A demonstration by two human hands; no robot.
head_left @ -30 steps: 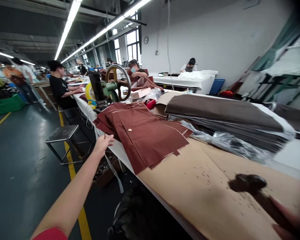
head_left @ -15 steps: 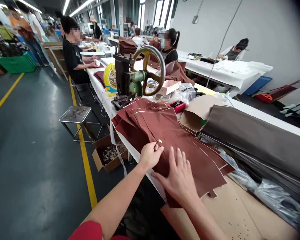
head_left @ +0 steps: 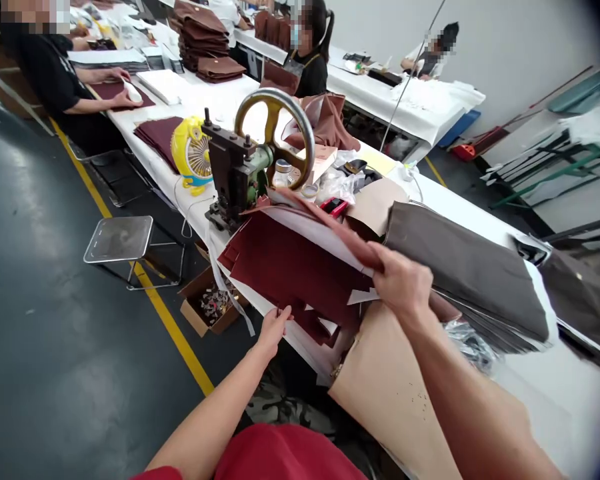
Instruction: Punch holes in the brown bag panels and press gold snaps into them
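My right hand is closed around the edge of several brown leather-like pieces and holds them raised, with their pale undersides partly showing. Below them, dark red pieces lie spread on the table. My left hand is pinched at the table's front edge, close to the notched ends of the dark red pieces. A small dark bit shows at its fingertips, too small to name. Behind the pieces stands a hand-wheel press with a large metal-rimmed wheel.
A yellow fan stands left of the press. Dark grey pieces are stacked at right, beside brown cardboard. A metal stool and a box of scraps are on the floor. Co-workers sit farther along the tables.
My right hand has gone from lying flat on the brown pieces to gripping and lifting them, exposing dark red ones. My left hand has drawn back toward the table edge. The view has shifted.
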